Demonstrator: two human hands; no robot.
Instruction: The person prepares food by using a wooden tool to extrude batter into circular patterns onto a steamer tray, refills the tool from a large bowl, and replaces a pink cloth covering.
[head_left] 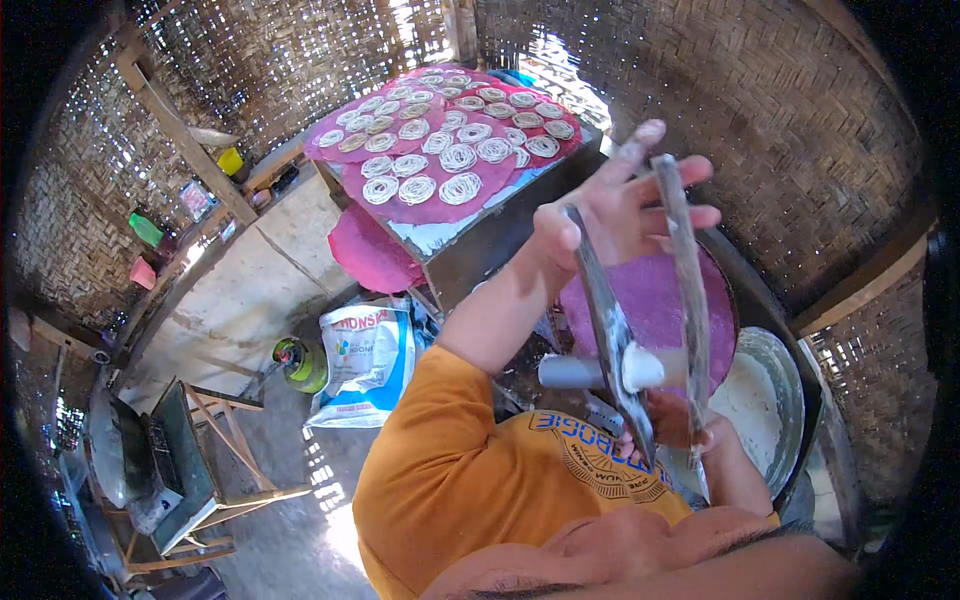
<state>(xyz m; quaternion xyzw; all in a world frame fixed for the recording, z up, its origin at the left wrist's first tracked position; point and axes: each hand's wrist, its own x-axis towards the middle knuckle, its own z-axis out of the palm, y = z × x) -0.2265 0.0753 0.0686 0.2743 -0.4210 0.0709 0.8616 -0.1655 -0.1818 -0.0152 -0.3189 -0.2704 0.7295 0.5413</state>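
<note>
My left hand (630, 205) is raised with its fingers spread, behind the upper ends of two wooden sticks. Its thumb is beside the top of the darker stick (600, 300), which is smeared with white paste. The paler stick (688, 270) crosses in front of the fingers. Around the sticks' lower ends, my right hand (712, 440) is closed, partly hidden by them. Between the sticks lies a grey tube (570, 373) with a white lump (642, 369) at the dark stick. Behind them is a round purple sheet (640, 285).
A large basin (780, 350) holding whitish stuff stands at the right. Pink sheets with several white noodle coils (458, 158) cover a box-like table (480, 240) ahead. On the left are a white-and-blue sack (365, 350), a green gas cylinder (300, 362) and a wooden stand (225, 480).
</note>
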